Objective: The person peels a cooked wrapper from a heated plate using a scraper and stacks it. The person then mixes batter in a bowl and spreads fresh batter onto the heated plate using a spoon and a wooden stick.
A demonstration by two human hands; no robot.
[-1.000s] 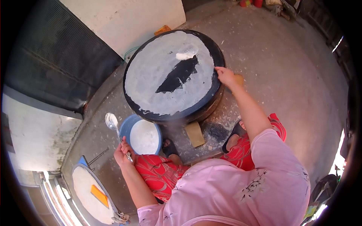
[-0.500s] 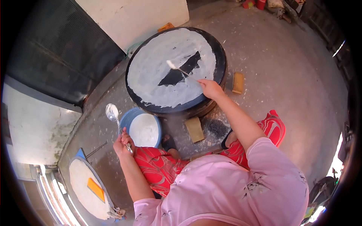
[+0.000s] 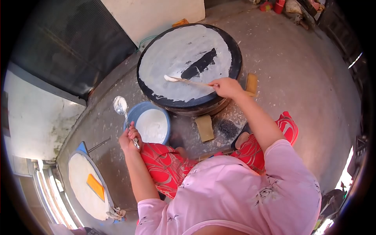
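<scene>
A large round black griddle (image 3: 147, 90) is coated over most of its top with white batter (image 3: 164, 55). A bare black strip (image 3: 199, 64) shows right of its middle. My right hand (image 3: 227, 87) is closed round the handle of a thin spatula (image 3: 190, 82), whose batter-covered tip lies over the coated surface near that strip. My left hand (image 3: 130, 139) grips a metal spoon (image 3: 120, 105) by its handle, bowl up and smeared with white. Beside this hand stands a blue bucket (image 3: 136, 112) with white batter (image 3: 152, 126) in it.
At lower left is a round pale board (image 3: 84, 188) with an orange-yellow scraper (image 3: 95, 186) on it. A brick (image 3: 205, 128) lies before the griddle, another yellowish block (image 3: 252, 84) right of it. A white wall (image 3: 156, 15) stands behind.
My right hand has swung the spatula tip leftward and toward me across the griddle. The near end of the bare black strip is now covered with batter. My left hand still holds the spoon.
</scene>
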